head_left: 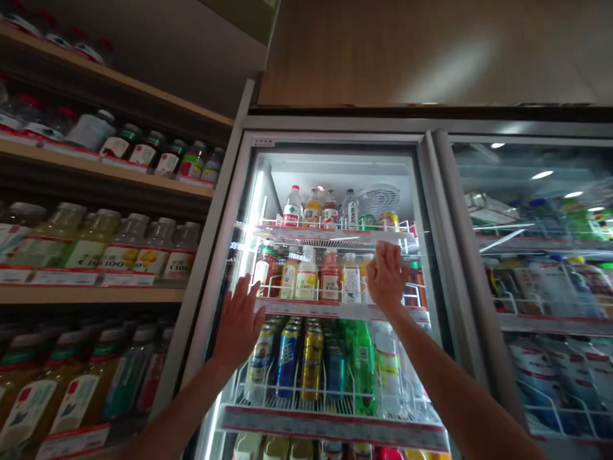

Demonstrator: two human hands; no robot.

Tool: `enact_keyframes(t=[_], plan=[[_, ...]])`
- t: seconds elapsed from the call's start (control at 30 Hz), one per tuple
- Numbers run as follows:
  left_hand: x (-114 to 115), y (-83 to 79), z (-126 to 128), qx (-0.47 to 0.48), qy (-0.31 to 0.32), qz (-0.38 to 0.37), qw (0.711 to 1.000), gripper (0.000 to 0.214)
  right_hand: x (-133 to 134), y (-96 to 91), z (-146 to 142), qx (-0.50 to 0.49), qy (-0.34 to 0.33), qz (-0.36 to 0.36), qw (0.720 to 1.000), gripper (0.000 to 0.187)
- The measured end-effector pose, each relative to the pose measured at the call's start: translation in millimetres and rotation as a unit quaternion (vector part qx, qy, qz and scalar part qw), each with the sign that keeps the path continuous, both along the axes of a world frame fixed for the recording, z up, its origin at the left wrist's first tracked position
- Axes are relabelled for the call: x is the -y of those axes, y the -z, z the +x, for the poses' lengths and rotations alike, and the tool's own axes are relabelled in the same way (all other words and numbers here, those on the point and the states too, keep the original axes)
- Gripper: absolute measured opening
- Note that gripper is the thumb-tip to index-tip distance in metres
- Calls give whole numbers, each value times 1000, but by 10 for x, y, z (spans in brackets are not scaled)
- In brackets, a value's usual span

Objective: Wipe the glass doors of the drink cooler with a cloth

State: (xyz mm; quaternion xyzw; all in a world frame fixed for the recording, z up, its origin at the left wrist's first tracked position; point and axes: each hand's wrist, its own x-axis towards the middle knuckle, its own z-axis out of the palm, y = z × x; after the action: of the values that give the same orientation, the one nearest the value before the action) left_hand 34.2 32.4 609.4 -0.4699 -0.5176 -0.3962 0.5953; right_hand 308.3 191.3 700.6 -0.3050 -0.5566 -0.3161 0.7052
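Observation:
My left hand is raised in front of the left side of a glass fridge door, fingers stretched and apart, holding nothing. My right hand is up before the right part of the same door, fingers slightly bent and pointing upward, with no object visible in it. Whether either palm touches the glass, I cannot tell. Behind the glass, the upper rack holds a red-capped water bottle. Juice bottles fill the middle rack, partly hidden by my right hand. Lower down are a blue can, a gold can and a green bottle.
At the left, wooden shelves carry rows of drink bottles. A second glass-door fridge with bottles stands at the right, beyond a grey metal door frame. Brown panelling runs above both.

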Motion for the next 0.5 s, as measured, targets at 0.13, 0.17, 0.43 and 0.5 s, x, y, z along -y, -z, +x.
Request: enact_keyframes(t=[0.13,0.17,0.43,0.5], plan=[[-308,16,177,3,16,14,1000,58,11,250,7,23,14,6,1000,55],[-399,23,230,8,14,23,1000,59,11,314,-17,79,22,13,997,55],[-630,54,411,29,24,45,998,65,-345,237,784,-78,76,-62,992,55],[-610,55,405,34,23,41,998,65,-275,278,657,-75,81,-87,990,55]])
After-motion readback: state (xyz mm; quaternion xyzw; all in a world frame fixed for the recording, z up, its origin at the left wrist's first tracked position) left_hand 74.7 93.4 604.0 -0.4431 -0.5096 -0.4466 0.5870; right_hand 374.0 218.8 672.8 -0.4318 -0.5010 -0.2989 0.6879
